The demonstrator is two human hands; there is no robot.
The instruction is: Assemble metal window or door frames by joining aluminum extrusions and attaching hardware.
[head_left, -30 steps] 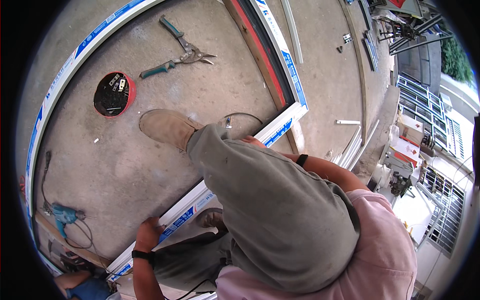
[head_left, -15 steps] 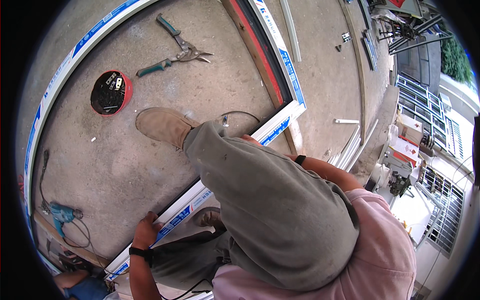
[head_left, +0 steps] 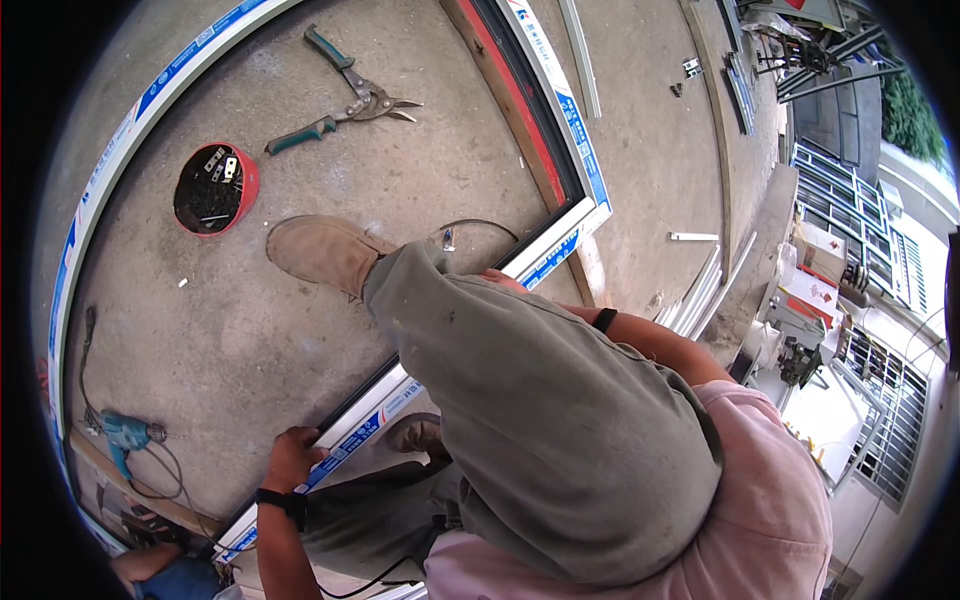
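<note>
A large white metal frame (head_left: 352, 419), probably for a window, with blue-and-white protective film, spans the view. My left hand (head_left: 294, 457) grips its near bar, fingers bent over the inner edge. Farther right along this bar, my right hand (head_left: 503, 281) is closed on it, though my raised knee hides most of that hand. My leg (head_left: 540, 390) in grey trousers crosses over the bar, and a tan shoe (head_left: 322, 254) stands on the concrete inside the frame. The other shoe (head_left: 415, 435) is outside, beside the near bar.
Inside the frame lie green-handled snips (head_left: 365, 103), a red tub (head_left: 243, 192) of small black parts and a corded teal drill (head_left: 125, 432). Wooden strips (head_left: 520, 120) support the frame. White profiles (head_left: 695, 305) lie at right. Another person's arm (head_left: 145, 562) shows at lower left.
Both hands stay on the near bar. The view has shifted very slightly, so the tub and snips appear a little farther left.
</note>
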